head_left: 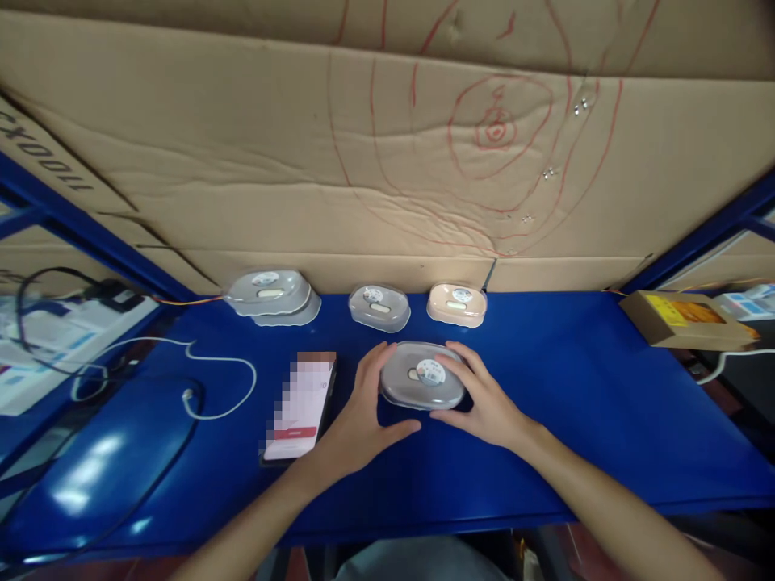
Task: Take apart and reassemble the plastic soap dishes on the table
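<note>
A grey lidded plastic box (403, 395) with rounded corners and a round white label lies at the middle of the blue table. My right hand (484, 403) grips its right end, thumb at the near edge and fingers over the far right side and lid. Along the left end rest the fingers of my left hand (363, 403), its thumb stretched out and apart from the box. Behind it stand another grey box (379, 308) and a peach-coloured one (457, 305). Two more grey boxes (270, 294) are stacked farther left.
A phone (299, 411) with a lit screen lies left of my left hand. White cable (242, 395) and a black cable (182, 464) run across the table's left side. At the right edge sits a brown carton (678, 319). Cardboard (272, 161) with red rings forms the back wall.
</note>
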Action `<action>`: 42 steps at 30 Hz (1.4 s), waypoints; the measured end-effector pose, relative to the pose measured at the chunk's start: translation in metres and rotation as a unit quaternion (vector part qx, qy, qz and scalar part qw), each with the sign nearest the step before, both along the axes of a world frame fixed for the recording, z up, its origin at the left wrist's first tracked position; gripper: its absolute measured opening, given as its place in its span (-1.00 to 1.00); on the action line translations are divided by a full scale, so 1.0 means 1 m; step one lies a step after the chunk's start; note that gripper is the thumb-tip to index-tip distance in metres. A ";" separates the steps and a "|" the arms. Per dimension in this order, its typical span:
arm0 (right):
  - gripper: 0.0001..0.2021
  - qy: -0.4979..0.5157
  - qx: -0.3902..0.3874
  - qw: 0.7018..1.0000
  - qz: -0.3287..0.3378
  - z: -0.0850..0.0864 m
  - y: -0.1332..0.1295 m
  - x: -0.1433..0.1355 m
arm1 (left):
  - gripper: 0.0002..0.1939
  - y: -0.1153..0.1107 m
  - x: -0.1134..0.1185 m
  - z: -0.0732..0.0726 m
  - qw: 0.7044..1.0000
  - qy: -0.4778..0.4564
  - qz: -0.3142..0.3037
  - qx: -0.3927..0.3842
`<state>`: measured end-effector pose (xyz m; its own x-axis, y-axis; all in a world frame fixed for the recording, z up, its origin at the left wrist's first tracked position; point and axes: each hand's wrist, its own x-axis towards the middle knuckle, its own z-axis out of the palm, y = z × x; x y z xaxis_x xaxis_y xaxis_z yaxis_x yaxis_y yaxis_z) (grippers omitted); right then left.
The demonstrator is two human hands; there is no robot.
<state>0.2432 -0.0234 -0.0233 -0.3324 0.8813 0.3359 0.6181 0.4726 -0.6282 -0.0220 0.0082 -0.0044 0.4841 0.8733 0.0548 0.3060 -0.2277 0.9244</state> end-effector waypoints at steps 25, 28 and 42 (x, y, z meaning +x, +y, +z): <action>-0.42 -0.228 0.037 0.930 -0.285 -0.002 0.044 0.051 | -0.22 0.041 0.052 0.017 0.886 0.373 0.080 0.264; -0.41 -0.234 0.035 0.927 -0.291 -0.003 0.040 0.048 | -0.25 0.029 0.028 0.022 0.870 0.396 0.126 0.265; -0.38 -0.234 0.009 0.928 -0.290 -0.008 0.034 0.042 | -0.18 -0.001 -0.062 0.022 0.832 0.468 0.295 0.039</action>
